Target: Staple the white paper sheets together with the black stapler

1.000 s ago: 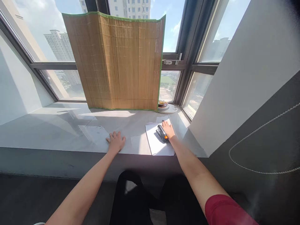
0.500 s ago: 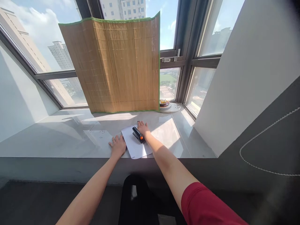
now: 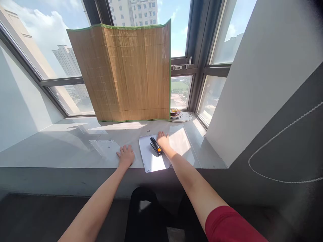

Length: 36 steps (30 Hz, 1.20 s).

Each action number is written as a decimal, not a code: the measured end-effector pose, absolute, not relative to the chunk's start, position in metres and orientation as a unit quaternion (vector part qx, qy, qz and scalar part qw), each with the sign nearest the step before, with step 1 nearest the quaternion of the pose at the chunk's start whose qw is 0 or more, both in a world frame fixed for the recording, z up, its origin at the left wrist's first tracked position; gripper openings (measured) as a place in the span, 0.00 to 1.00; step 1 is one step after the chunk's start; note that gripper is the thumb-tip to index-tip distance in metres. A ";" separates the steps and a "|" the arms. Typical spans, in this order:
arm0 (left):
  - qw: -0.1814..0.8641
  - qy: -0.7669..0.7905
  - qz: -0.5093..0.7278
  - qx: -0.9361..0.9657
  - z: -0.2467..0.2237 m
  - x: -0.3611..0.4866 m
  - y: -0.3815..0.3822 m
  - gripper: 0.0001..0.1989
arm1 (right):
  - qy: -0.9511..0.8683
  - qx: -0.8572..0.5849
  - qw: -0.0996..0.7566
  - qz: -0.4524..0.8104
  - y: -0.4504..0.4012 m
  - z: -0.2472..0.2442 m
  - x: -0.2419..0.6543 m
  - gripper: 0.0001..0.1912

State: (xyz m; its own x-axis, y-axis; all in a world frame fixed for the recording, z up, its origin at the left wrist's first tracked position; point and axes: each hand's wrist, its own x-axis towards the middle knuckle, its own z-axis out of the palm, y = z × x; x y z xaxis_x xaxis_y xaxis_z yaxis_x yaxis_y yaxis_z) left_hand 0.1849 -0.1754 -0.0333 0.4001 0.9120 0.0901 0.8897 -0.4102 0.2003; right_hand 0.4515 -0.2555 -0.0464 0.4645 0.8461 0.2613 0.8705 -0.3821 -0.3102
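Observation:
A black stapler with an orange patch lies on white paper near the sill's front edge. My right hand rests at the paper's upper right side, fingers spread, just right of the stapler. To the left of the paper, my left hand lies on the pale sill with its fingers apart and nothing in them. A small dark staple strip or similar piece sits on the sill beyond the paper; it is too small to make out surely.
A bamboo mat with green edging stands upright against the window behind the paper. Stacked plates sit by its lower right corner. A beaded cord hangs at the right. Transparent sheets or bags lie at the left.
The paper and stapler have moved right together with my right hand. A gap now shows between my left hand and the paper. The small dark piece is now uncovered.

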 end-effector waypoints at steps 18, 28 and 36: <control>0.132 0.157 0.133 0.970 -0.046 0.233 -0.222 0.22 | -0.404 -0.874 0.264 -0.061 -0.325 -0.030 0.493 0.22; 0.138 0.168 0.118 0.969 -0.045 0.231 -0.218 0.22 | -0.462 -0.812 0.352 -0.058 -0.358 -0.021 0.480 0.18; 0.142 0.174 0.110 0.968 -0.044 0.232 -0.217 0.23 | -0.507 -0.776 0.371 -0.054 -0.398 -0.050 0.446 0.17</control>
State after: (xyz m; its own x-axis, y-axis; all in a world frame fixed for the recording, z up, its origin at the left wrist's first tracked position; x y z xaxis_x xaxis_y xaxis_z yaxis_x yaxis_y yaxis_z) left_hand 0.2315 -0.2167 -0.0444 0.9155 0.3677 0.1636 0.3053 -0.8994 0.3129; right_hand 0.4459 -0.3980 -0.0500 0.4803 0.7473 0.4592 0.8268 -0.2108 -0.5215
